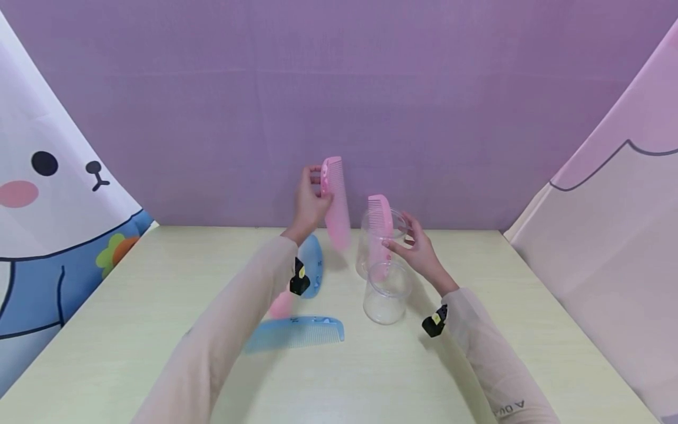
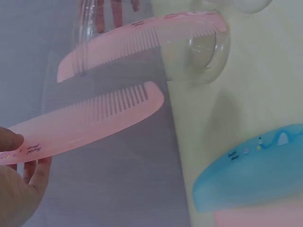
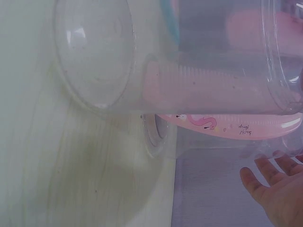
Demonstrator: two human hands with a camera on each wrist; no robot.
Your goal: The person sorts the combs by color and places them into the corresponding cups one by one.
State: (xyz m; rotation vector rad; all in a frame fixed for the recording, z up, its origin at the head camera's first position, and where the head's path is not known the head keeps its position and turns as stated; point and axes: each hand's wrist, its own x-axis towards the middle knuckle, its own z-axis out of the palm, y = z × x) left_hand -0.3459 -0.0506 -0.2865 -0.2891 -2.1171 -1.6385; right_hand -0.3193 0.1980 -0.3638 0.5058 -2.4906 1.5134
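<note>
My left hand (image 1: 311, 206) pinches a pink comb (image 1: 335, 200) by its upper part, thumb in front. The comb hangs nearly upright above the table, left of the clear cups, its teeth toward the right. A second pink comb (image 1: 385, 221) stands inside the rear clear cup (image 1: 362, 259), its top above the rim. My right hand (image 1: 421, 250) holds this cup from the right, thumb at the front and fingers around the side. Close in front stands another clear cup (image 1: 382, 309), with nothing seen inside. In the left wrist view the held comb (image 2: 90, 125) points toward the rear cup.
A blue comb (image 1: 312, 268) lies on the table (image 1: 413, 377) by my left wrist. Nearer lies another blue comb (image 1: 304, 333), beside a pink piece (image 1: 282, 305) partly hidden by my sleeve. A purple cloth (image 1: 339, 88) hangs behind the table; printed cloths flank it.
</note>
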